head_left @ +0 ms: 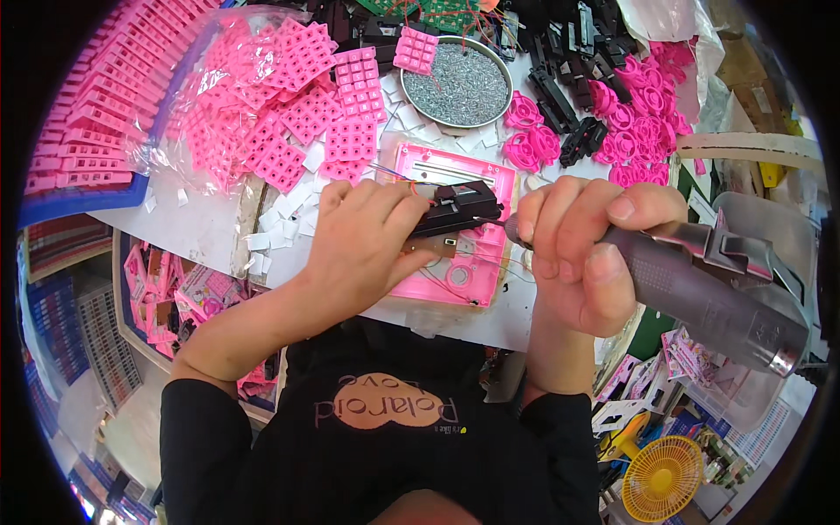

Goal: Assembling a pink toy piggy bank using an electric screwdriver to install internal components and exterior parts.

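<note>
Grey and pen-shaped, the electric screwdriver [700,293] is gripped in the fist of my right hand [577,254], with its bit pointing left at the end of a black plastic mechanism [459,206]. My left hand [363,232] has its fingers closed on that mechanism's left side. Beneath it lies an open pink plastic casing [429,287] with thin wires. A small brown circuit board [444,245] shows just below the mechanism. Whether the bit sits in a screw, I cannot tell.
A round tin of small screws [459,83] stands behind the casing. Pink keypads [306,114] are piled to its left, pink rings [630,122] and black mechanisms [560,96] to its right. A blue crate [87,206] holds pink parts. A yellow fan [662,477] is lower right.
</note>
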`<state>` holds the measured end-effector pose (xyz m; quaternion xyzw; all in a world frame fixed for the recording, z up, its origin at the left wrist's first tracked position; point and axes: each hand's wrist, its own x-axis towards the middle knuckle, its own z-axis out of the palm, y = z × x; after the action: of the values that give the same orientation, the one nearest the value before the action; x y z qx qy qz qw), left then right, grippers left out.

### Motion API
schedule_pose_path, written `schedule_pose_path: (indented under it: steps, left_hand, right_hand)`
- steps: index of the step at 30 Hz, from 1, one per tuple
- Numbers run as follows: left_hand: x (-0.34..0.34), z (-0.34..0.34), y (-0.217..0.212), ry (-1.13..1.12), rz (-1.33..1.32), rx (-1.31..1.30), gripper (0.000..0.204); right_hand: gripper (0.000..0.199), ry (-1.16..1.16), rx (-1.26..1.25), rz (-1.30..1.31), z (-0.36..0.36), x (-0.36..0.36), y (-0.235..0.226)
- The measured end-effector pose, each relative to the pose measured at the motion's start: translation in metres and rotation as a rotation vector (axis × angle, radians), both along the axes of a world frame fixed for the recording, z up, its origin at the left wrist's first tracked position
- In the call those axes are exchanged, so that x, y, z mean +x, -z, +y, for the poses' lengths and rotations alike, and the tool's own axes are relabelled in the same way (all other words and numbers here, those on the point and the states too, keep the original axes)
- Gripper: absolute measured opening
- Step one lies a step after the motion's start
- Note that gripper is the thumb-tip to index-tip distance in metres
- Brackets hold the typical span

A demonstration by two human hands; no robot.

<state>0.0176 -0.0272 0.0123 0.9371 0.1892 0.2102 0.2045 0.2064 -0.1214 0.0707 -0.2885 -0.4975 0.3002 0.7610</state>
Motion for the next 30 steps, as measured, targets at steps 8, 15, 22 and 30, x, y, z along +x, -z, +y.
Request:
schedule_pose_path:
  steps: [8,15,22,30]
  left_hand:
    - [-0.009,0.019,0.021,0.114,-0.060,-0.159,0.044]
    - [-0.013,0.021,0.024,0.135,-0.075,-0.122,0.048]
    - [-0.013,0.022,0.027,0.129,-0.113,-0.117,0.049]
    - [-0.012,0.022,0.030,0.151,-0.109,-0.137,0.049]
  right_hand:
    - [0.031,0.029,-0.062,-0.062,0.019,-0.017,0.009]
    - [0.032,0.023,-0.092,-0.116,0.031,-0.025,0.027]
    - [0.029,0.015,-0.119,-0.158,0.032,-0.033,0.026]
    - [0.027,-0.087,-0.039,-0.186,0.034,-0.028,0.027]
